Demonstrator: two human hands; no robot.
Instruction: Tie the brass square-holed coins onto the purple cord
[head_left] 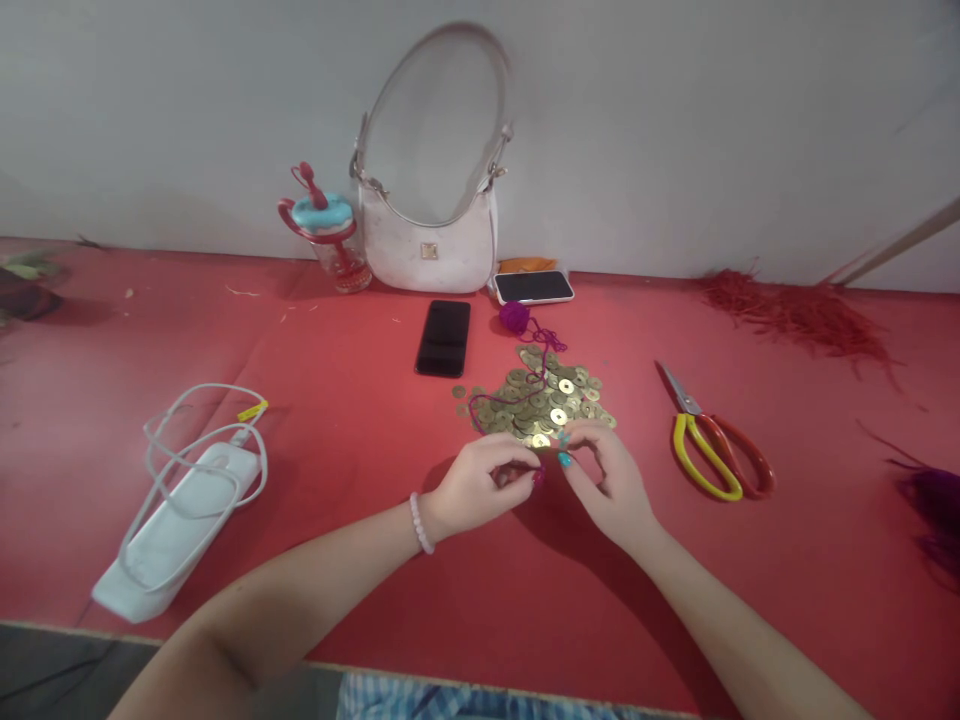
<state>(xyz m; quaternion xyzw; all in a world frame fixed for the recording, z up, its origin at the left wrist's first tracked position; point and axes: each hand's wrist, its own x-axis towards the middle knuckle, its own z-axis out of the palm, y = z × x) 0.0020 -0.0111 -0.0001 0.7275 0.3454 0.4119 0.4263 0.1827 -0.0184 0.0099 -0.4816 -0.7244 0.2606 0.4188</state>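
My left hand [480, 485], with a pale bead bracelet at the wrist, pinches purple yarn [540, 476] between thumb and fingertips. My right hand [609, 484] is closed at the fingertips on what looks like a brass coin [551, 450], seen nearly edge-on between the two hands. Just beyond the fingers lies a heap of brass coins [517, 383] with holes in the middle. A strand of the yarn runs over the heap to a purple yarn ball [514, 318] behind it. The fingers partly hide the coin and yarn end.
Yellow-and-red-handled scissors [705, 440] lie open at right. A black phone [443, 338], a white-edged phone [534, 287], a handbag [431, 245] and a lidded cup [334, 240] stand or lie behind. A power strip [184, 525] with cable is left; red shreds [802, 315] lie back right.
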